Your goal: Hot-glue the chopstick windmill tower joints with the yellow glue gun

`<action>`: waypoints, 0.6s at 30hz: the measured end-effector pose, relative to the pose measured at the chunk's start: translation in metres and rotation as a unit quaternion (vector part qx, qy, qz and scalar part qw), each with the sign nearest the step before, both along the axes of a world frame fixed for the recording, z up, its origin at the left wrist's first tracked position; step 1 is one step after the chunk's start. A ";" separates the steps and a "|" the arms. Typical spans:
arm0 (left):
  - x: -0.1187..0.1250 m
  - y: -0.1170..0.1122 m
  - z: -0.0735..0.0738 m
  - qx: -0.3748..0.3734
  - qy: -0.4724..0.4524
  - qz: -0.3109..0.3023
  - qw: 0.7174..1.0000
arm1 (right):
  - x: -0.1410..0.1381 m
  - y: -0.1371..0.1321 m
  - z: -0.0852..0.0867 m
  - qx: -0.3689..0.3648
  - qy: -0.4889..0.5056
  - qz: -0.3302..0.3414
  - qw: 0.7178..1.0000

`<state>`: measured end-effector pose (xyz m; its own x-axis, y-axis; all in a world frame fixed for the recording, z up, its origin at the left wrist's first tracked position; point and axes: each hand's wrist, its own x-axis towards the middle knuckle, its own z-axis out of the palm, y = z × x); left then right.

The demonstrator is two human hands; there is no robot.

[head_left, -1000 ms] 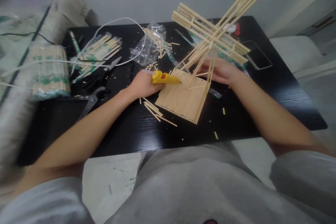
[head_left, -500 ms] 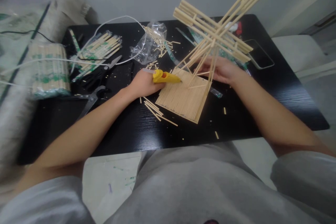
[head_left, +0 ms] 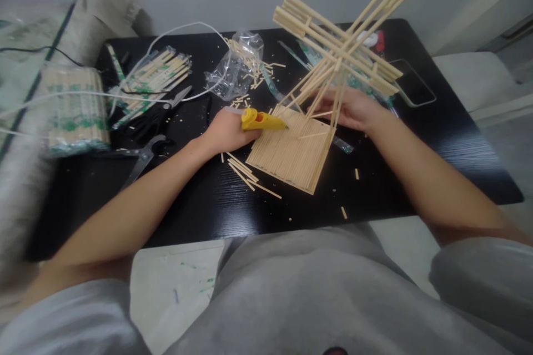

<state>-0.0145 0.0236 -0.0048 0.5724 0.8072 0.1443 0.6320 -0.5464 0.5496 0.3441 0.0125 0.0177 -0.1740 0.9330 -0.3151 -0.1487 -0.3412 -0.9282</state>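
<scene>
My left hand [head_left: 225, 132] grips a yellow glue gun [head_left: 263, 120], its nozzle resting at the upper left edge of a flat square base of bamboo sticks [head_left: 291, 152] on the black table [head_left: 208, 205]. From that base rises a frame of long crossed chopsticks [head_left: 341, 47]. My right hand [head_left: 353, 110] lies behind the frame's thin upright legs and steadies them at the base.
A white cord [head_left: 175, 39] runs from the glue gun toward the back left. Scissors [head_left: 160, 113], pliers [head_left: 139, 158], wrapped chopstick packs [head_left: 156, 75], a clear bag of cut sticks [head_left: 237, 69], loose sticks [head_left: 244, 172] and a phone [head_left: 412, 89] are spread over the table.
Both hands keep their hold with hardly any motion. The view has shifted slightly, so the stick frame sits a little higher in the picture.
</scene>
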 end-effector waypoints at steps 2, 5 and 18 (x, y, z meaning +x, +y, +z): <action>0.000 0.000 0.000 -0.004 -0.004 -0.001 1.000 | -0.001 -0.001 0.002 -0.007 -0.001 -0.001 1.000; 0.000 0.000 0.000 -0.007 -0.004 -0.001 1.000 | -0.002 -0.002 0.005 -0.010 0.001 -0.006 1.000; 0.001 -0.001 0.001 -0.004 -0.007 -0.003 1.000 | -0.007 -0.007 0.012 -0.017 0.016 -0.016 1.000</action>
